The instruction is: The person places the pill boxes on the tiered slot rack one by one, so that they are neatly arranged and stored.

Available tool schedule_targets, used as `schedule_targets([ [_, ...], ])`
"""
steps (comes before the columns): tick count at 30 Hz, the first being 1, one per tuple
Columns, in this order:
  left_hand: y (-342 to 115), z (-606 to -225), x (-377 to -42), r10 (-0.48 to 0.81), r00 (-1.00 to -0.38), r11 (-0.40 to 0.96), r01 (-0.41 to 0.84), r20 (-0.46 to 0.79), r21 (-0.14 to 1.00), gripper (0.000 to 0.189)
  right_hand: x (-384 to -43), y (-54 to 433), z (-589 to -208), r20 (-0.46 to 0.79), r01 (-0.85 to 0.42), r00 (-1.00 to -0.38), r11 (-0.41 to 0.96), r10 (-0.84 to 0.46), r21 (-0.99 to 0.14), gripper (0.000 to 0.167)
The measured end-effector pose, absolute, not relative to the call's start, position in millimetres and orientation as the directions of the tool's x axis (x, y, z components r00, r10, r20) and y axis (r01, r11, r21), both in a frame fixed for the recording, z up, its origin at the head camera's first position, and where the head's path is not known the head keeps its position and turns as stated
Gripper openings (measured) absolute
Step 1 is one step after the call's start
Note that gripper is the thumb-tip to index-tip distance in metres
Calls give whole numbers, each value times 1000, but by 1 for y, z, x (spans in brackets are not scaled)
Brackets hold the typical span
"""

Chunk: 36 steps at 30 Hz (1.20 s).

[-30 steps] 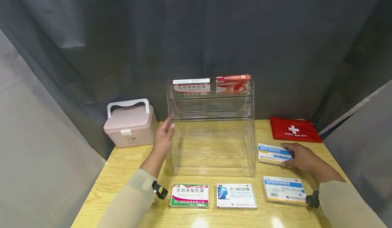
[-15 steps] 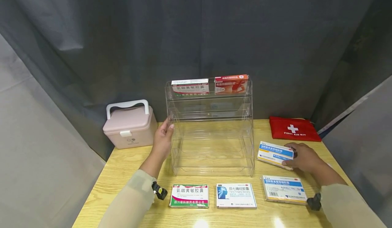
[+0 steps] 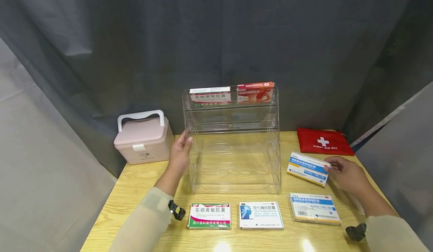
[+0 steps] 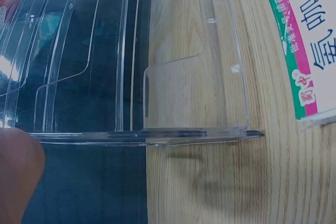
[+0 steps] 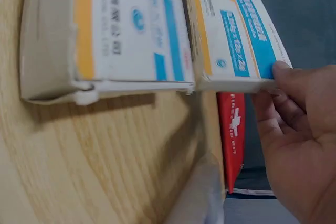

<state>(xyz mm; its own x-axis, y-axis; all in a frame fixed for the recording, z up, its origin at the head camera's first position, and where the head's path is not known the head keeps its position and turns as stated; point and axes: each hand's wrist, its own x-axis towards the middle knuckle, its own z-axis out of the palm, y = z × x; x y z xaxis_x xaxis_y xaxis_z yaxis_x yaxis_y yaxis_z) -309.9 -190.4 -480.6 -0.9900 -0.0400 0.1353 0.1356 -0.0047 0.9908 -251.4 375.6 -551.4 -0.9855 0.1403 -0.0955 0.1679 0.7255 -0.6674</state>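
My right hand [image 3: 346, 175] pinches the right end of a blue, white and orange medicine box [image 3: 308, 168], thumb on its face; the box looks tilted and raised off the table. In the right wrist view the thumb [image 5: 287, 74] lies on the held box [image 5: 236, 30]. A similar medicine box [image 3: 315, 208] lies flat in front. My left hand [image 3: 180, 152] grips the left side edge of a clear acrylic tiered rack [image 3: 233, 189], with the thumb [image 4: 20, 161] at that edge in the left wrist view. On the rack's top tier stand a white-green box [image 3: 211, 96] and a red box [image 3: 256, 94].
A green-white medicine box [image 3: 209, 216] and a white-blue one [image 3: 261, 215] lie along the table's front. A pink case [image 3: 143, 141] with a white handle stands left of the rack. At the back right lies a red first aid pouch [image 3: 324, 142].
The right hand has lifted and tilted the medicine box, moving it slightly right and away from the rack. Its grip has shifted to the box's right end. The left hand stays on the rack.
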Motion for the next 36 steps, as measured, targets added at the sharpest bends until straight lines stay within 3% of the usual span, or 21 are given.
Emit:
schedule_targets([
  [5, -191, -482, -312, -31, -992, 17, 120, 121, 993, 58, -242, 380, -526, -99, 222, -968, 608, 229, -762, 66],
  [8, -191, -481, -311, -29, -992, 19, 124, 125, 992, 59, -239, 378, -504, -76, 230, -946, 489, 314, -842, 64],
  [12, -191, -480, -310, -34, -991, 10, 132, 133, 991, 58, -235, 364, -472, 6, -2, -937, 13, 349, -1000, 44],
  [14, -191, -480, -310, -35, -990, 5, 138, 138, 990, 57, -233, 351, -455, 56, -139, -942, -233, 332, -963, 46],
  [16, -191, -480, -311, -39, -989, -5, 143, 143, 990, 56, -230, 334, -437, 94, -204, -944, -336, 316, -920, 51],
  [18, -191, -481, -311, -40, -989, -3, 143, 143, 990, 56, -227, 315, -419, 114, -213, -944, -306, 309, -928, 56],
  [22, -192, -482, -311, -43, -990, 13, 134, 135, 991, 56, -229, 273, -390, 183, -158, -934, 105, 306, -982, 54],
  [25, -193, -481, -310, -47, -990, 30, 129, 130, 991, 57, -237, 242, -376, 306, -194, -916, 379, 262, -905, 45],
  [31, -193, -481, -311, -60, -992, 49, 112, 115, 992, 57, -259, 188, -362, 602, -496, -790, 453, 119, -741, 37],
  [36, -191, -481, -313, -69, -990, 39, 119, 122, 992, 57, -280, 152, -365, 757, -612, -652, 570, 27, -548, 35],
])
